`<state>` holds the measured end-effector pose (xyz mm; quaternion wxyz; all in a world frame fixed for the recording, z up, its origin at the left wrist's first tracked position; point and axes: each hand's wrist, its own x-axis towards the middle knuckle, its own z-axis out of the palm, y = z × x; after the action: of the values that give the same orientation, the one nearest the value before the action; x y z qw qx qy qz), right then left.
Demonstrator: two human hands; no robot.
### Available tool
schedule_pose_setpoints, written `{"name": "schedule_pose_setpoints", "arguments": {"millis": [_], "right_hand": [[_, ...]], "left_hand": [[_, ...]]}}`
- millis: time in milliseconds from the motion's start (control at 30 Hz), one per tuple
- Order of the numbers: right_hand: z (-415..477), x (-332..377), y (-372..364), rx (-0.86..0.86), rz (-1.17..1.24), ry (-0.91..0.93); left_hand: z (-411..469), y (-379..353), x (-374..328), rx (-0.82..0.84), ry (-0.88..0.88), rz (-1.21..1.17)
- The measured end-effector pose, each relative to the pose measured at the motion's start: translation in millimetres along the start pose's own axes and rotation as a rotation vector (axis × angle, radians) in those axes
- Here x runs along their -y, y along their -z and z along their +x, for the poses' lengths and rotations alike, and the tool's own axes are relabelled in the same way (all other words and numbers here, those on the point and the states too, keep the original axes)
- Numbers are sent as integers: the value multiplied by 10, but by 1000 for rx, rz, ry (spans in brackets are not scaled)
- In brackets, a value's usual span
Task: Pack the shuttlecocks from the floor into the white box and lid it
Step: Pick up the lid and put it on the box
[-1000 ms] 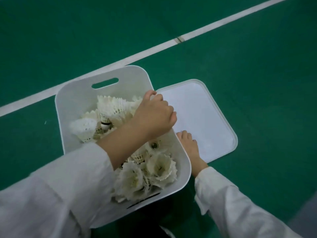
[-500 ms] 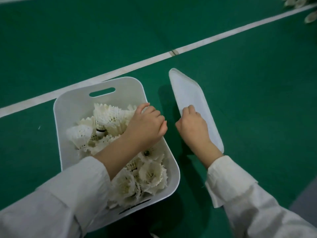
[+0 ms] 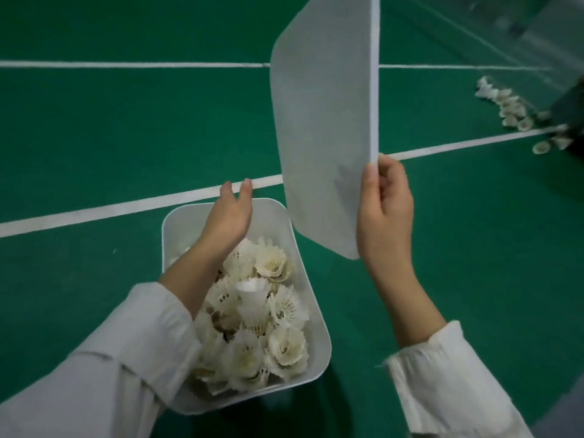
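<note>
Closest in, the left sleeve (image 3: 94, 358) and the right sleeve (image 3: 448, 384), both white, 1 on each side. Between them, down on the green floor (image 3: 94, 137), the white box (image 3: 317, 314): open-topped, heaped with shuttlecocks (image 3: 252, 311), feather skirts mostly up, piled close to the rim.

Out from the left sleeve and over the far half of the box, the left hand (image 3: 229, 213). Wide open, fingers straight and a little spread, tips reaching past the far rim. Holding nothing. Cannot tell whether it is touching the box wall beneath.

Across on the right and a touch higher, the right hand (image 3: 384, 210), clamped on the lower edge of the lid (image 3: 325, 121). Thumb pressed to the near face, fingers curled round behind. Lid up off the floor, standing almost on end, its broad face turned left. Lower corner hanging near the box's far right side, not seated on the box.

Further out, white court lines (image 3: 94, 213) crossing the green. Far right, well apart from the box, stray shuttlecocks (image 3: 508, 105) lying in a loose cluster on the floor beside a line, blurred.
</note>
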<state>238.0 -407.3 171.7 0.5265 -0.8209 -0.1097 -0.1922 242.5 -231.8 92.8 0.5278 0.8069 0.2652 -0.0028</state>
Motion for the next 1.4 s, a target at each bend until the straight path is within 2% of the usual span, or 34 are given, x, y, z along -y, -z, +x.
{"name": "schedule_pose_setpoints", "arguments": {"millis": [133,333,467,600,733,1067,1400], "right_hand": [[-92,185,47,-45,121,-19],[-300,231,-15,59,239,-214],[-530,-7,-137,142,193,-359],[-826,-321,-241,338,30,-416],[-1062,-618,-216,393,-20,-477],[-1393,-1054,-141,400,-42,-600],[-1304,-1055,-218,461,-58,-571]], "left_hand": [[-155,256,85,-58,-34,-73],[-406,609,338,-209,-43,-371],[-813,810,695,-347,2,-369],[-1206,727,965,-467,91,-318],[-1386,534,1188,-444,86,-309],[-1525,172,1435,-385,103,-278],[-1468,118,1561,-393,132,-246]]}}
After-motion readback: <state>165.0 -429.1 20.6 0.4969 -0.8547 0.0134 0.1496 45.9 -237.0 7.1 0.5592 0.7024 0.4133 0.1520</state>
